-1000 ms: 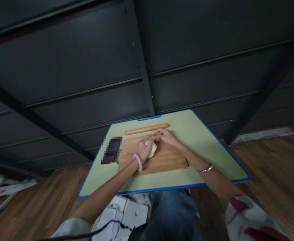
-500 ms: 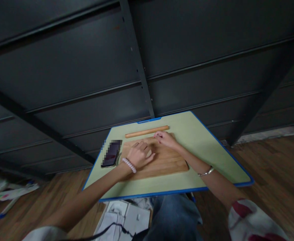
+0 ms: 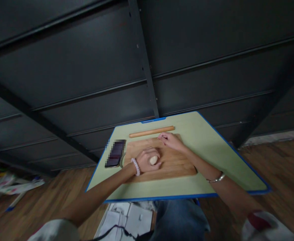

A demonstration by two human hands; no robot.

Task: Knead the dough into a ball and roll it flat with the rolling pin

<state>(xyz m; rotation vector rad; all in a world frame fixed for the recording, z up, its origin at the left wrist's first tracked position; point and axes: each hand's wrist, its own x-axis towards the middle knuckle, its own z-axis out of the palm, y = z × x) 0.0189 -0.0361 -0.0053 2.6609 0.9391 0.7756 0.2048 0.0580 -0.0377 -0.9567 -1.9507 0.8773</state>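
Note:
In my left hand [image 3: 148, 160] sits a small pale ball of dough [image 3: 153, 160], cupped between curled fingers and thumb. This hand is over the middle of a wooden cutting board [image 3: 179, 164], with a beaded bracelet at its wrist. At the board's far right edge is my right hand [image 3: 170, 140], its fingers drawn together. What they pinch, if anything, is too small to make out. A wooden rolling pin [image 3: 152, 132] lies just beyond the board's far edge.
The board lies on a small pale green table [image 3: 217, 150] with a blue rim. A phone [image 3: 115, 153], partly pixelated, lies left of the board. Dark metal panels [image 3: 99, 67] stand behind the table. White boxes [image 3: 137, 219] are below its front edge.
My left hand has closed and turned, and the dough ball now shows clearly within it. My right hand stays at the board's far right. The view has shifted slightly.

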